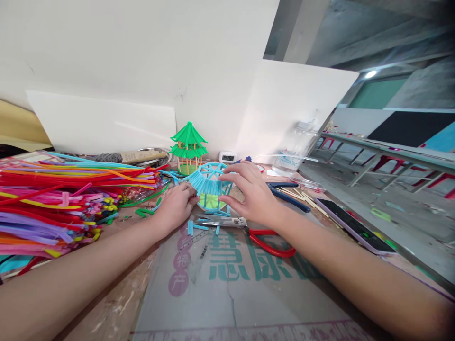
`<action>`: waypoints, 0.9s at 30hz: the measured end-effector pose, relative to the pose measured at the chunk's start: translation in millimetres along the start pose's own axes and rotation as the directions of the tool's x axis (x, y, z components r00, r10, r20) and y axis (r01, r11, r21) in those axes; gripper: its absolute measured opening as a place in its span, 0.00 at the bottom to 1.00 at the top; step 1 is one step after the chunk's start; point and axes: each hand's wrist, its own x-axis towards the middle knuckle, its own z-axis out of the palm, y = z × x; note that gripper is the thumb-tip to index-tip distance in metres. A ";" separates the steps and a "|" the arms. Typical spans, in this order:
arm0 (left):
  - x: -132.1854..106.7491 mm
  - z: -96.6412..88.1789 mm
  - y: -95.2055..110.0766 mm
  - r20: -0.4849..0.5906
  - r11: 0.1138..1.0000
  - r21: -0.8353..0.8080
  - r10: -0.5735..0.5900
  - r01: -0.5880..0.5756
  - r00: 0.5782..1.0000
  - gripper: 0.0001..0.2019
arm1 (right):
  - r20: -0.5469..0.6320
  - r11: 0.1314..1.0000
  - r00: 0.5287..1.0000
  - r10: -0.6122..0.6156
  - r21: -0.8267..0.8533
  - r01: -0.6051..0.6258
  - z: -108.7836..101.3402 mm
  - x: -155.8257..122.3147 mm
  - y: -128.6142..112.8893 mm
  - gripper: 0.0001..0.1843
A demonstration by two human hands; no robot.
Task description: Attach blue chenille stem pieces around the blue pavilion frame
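A small blue pavilion model (204, 181) made of pipe cleaners, with a ribbed roof, an open frame and a light green base, stands at the mat's far end. My left hand (178, 204) has its fingers bent together against the model's left edge. At the right side, my right hand (251, 192) reaches over it with thumb and fingers apart, the fingertips close to the roof and posts. Scissors with red handles (272, 242) lie in front of the model, among short cut pieces of blue pipe cleaner (191, 228).
Bundles of coloured pipe cleaners (64, 203) fill the left side. Behind stand a green tiered pavilion (189, 147), a small digital clock (227, 157) and a plastic bottle (293, 147). To the right lie blue-handled pliers (291, 199), wooden sticks (313, 201) and a phone (353, 225).
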 end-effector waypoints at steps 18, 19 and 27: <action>0.7 -0.8 0.5 0.004 1.000 0.008 -0.002 0.002 1.000 0.14 | 0.003 1.000 1.000 -0.005 0.000 0.005 4.6 -0.6 -4.1 0.26; 0.7 -0.6 0.5 0.003 1.000 0.009 -0.003 0.003 1.000 0.14 | 0.009 1.000 1.000 0.004 -0.005 -0.004 5.2 -0.8 -4.2 0.25; 0.5 0.4 0.2 -0.001 1.000 0.003 0.015 -0.015 1.000 0.14 | 0.005 0.998 0.999 0.047 -0.030 -0.046 8.6 -2.6 -2.9 0.20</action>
